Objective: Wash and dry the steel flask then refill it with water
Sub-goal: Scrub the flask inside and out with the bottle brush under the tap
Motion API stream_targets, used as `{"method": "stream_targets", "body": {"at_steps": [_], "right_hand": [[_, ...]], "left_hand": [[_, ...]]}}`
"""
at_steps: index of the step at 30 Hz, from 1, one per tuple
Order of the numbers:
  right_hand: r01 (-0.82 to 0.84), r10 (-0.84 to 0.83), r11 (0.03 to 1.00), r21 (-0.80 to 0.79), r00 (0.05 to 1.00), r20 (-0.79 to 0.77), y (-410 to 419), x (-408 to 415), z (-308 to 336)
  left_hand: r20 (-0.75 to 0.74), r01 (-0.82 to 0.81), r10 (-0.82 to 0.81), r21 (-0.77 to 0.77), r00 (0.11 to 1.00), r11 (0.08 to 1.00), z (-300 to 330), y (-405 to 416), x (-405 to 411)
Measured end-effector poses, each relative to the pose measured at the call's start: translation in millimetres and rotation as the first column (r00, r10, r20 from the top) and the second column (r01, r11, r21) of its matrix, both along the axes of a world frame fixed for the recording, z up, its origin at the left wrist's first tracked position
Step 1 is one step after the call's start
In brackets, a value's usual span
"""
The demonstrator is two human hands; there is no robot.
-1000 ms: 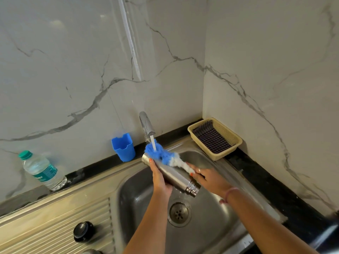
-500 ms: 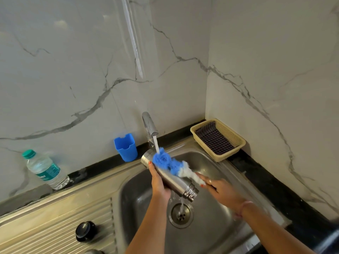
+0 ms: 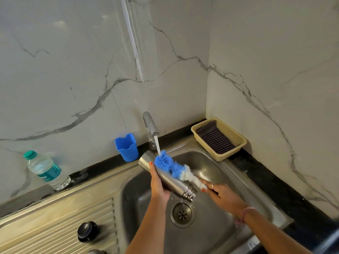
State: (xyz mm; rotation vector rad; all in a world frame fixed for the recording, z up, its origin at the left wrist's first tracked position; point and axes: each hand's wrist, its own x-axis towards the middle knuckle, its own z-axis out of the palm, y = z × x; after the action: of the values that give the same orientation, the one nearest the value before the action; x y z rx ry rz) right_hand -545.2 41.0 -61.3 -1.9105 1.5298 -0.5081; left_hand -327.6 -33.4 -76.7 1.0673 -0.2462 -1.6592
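The steel flask (image 3: 172,182) lies tilted over the sink (image 3: 220,235), its threaded mouth pointing down toward the drain. My left hand (image 3: 158,184) grips its body from below. My right hand (image 3: 220,195) holds the handle of a blue and white bottle brush (image 3: 172,165), whose bristles lie along the flask's upper side. Water runs from the tap (image 3: 150,125) onto the blue bristles near the flask's base.
A blue plastic holder (image 3: 127,147) stands behind the sink on the left of the tap. A beige basket (image 3: 238,142) with a dark checked cloth sits in the corner. A plastic water bottle (image 3: 46,170) and a black cap (image 3: 86,231) are on the drainboard side.
The brush has slid along the outside of the flask, its blue head staying under the stream. The flask stays in my left hand over the drain.
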Motion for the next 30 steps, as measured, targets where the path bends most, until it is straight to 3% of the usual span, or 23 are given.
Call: {"method": "stream_targets", "body": {"at_steps": [9, 12, 15, 24, 30], "right_hand": [[-0.035, 0.036, 0.999, -0.014, 0.999, 0.009, -40.2, 32.9, 23.3], [-0.037, 0.034, 0.998, 0.055, 0.998, 0.049, -12.1, 10.8, 11.0], [0.042, -0.059, 0.987, 0.156, 0.993, 0.100, 8.4, -18.3, -14.3], [0.015, -0.015, 1.000, 0.007, 1.000, 0.015, -18.7, 20.7, 13.3], [-0.039, 0.039, 0.999, -0.008, 0.998, -0.046, 11.7, -5.0, -7.3]], "left_hand": [[-0.035, -0.024, 0.024, 0.000, 0.999, 1.000, 9.3, -0.9, -8.9], [-0.054, -0.045, 0.042, -0.043, 0.998, 0.998, 10.0, -1.6, 2.8], [-0.074, -0.128, 0.128, 0.013, 0.989, 0.992, 8.7, -1.1, 12.3], [-0.066, -0.162, 0.161, -0.006, 0.985, 0.987, 8.7, -6.5, -1.9], [-0.126, -0.179, 0.179, 0.014, 0.976, 0.984, 13.6, -5.1, 7.8]]}}
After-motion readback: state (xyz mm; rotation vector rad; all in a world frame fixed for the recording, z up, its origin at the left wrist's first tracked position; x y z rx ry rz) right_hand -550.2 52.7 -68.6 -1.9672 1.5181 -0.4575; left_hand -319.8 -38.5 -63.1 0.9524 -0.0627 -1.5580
